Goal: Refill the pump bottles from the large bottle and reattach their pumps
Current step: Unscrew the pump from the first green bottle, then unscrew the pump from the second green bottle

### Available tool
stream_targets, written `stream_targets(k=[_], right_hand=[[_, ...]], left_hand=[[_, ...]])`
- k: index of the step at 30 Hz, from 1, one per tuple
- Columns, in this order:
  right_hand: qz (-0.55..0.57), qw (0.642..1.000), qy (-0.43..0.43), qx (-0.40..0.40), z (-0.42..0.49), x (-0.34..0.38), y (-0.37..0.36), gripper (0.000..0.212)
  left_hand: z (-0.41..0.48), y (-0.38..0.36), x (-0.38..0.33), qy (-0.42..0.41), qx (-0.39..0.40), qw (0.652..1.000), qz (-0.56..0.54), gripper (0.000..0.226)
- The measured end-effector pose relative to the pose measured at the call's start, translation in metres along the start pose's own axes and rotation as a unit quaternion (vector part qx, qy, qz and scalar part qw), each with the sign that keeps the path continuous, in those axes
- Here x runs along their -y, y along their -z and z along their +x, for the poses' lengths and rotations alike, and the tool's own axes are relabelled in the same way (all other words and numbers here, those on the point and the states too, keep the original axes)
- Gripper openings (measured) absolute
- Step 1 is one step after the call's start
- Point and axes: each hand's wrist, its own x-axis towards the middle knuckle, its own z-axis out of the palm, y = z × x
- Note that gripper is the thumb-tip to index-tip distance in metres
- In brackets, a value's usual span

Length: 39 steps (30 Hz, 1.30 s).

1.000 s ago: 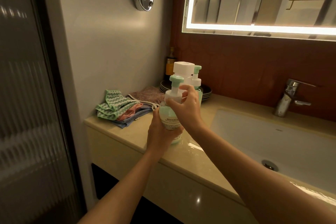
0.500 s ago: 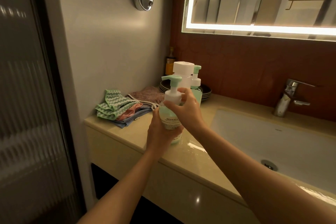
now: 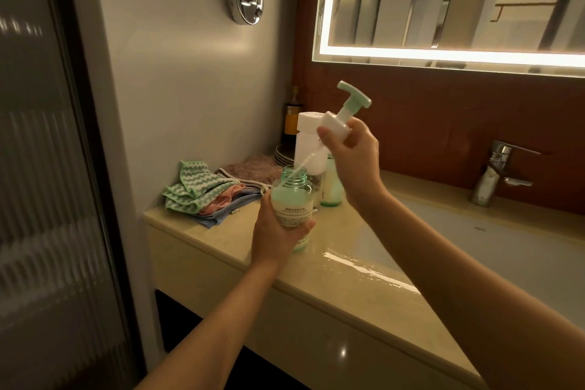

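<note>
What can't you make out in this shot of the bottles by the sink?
Head view:
- label on the pump bottle in the left hand: too small to read.
- second bottle: top hidden behind the right hand holding the pump.
- large bottle: base hidden by the pump bottle; opaque, level unknown.

Glossy stone-like counter (image 3: 364, 266); shiny chrome tap (image 3: 493, 172); see-through green plastic bottle (image 3: 292, 199); matt white-and-green plastic pump (image 3: 343, 114); soft, ribbed cloths (image 3: 196, 190) stacked by the wall.

Single wide-angle head view; faces forward, downward onto counter (image 3: 228, 237); close range.
</note>
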Motion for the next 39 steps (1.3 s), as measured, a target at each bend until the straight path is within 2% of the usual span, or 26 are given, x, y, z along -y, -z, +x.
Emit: stream_targets(k=[3, 6, 9, 12, 16, 19, 22, 25, 29, 35, 39], right_hand=[[0.028, 0.999, 0.0, -0.04, 0.008, 0.006, 0.015, 0.029], [0.065, 0.995, -0.015, -0.077, 0.016, 0.008, 0.033, 0.032], [0.003, 0.996, -0.044, -0.074, 0.014, -0.001, 0.043, 0.039], [-0.076, 0.99, -0.115, 0.032, 0.002, -0.018, 0.049, 0.042], [-0.19, 0.927, -0.231, 0.225, -0.016, -0.044, 0.046, 0.039], [-0.224, 0.899, -0.255, 0.277, -0.027, -0.06, 0.036, 0.04], [-0.233, 0.883, -0.269, 0.306, -0.034, -0.067, 0.026, 0.029], [-0.248, 0.88, -0.262, 0.308, -0.038, -0.074, 0.014, 0.031], [-0.272, 0.891, -0.244, 0.27, -0.041, -0.083, 0.0, 0.038], [-0.297, 0.903, -0.19, 0.246, -0.043, -0.091, -0.008, 0.034], [-0.322, 0.904, -0.172, 0.225, -0.042, -0.091, -0.013, 0.045]], left_hand=[[0.001, 0.0, 0.001, -0.004, -0.012, 1.0, -0.001, 0.091], [0.002, -0.001, 0.004, -0.001, -0.032, 0.999, 0.004, 0.093], [0.004, -0.001, 0.008, 0.012, -0.052, 0.998, 0.015, 0.094], [0.004, -0.002, 0.008, 0.018, -0.063, 0.998, 0.019, 0.088], [0.002, 0.0, 0.008, 0.007, -0.082, 0.996, 0.028, 0.074], [0.003, 0.001, 0.007, -0.006, -0.102, 0.994, 0.045, 0.064], [0.001, 0.001, 0.005, -0.016, -0.118, 0.992, 0.047, 0.055], [0.002, 0.002, 0.006, -0.027, -0.138, 0.989, 0.042, 0.049], [0.002, 0.002, 0.008, -0.014, -0.146, 0.988, 0.04, 0.047], [0.005, 0.002, 0.01, 0.009, -0.174, 0.985, 0.018, 0.047], [0.006, 0.002, 0.01, 0.019, -0.185, 0.983, -0.002, 0.044]])
